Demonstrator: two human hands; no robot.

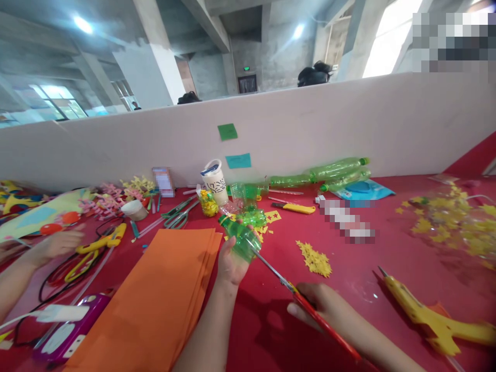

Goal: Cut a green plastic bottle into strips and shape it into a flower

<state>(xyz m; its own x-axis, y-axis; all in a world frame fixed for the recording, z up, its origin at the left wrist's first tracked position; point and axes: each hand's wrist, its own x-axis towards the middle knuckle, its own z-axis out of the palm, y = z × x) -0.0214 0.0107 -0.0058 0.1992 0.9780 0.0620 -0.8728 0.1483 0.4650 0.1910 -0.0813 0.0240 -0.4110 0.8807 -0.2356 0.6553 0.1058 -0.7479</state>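
Observation:
My left hand (231, 261) is closed around a cut green plastic bottle piece (242, 238), its narrow neck end tilted up to the left. In my right hand (325, 305) is a pair of scissors (273, 268) with red handles. Their metal blades reach to the cut edge of the bottle piece; whether they are cutting into it cannot be made out. Beyond my left hand lie more green plastic pieces (253, 216) and yellow sheet scraps with star-shaped holes (273, 216). A pile of small yellow stars (315, 259) lies right of the blades.
Orange sheets (155, 299) lie left of my forearm. A yellow glue gun (422, 312) is at right, a yellow utility knife (294, 207) farther back. Green bottles (337, 170) and a white cup (215, 186) stand near the partition. Another person's hand (62, 244) is at left.

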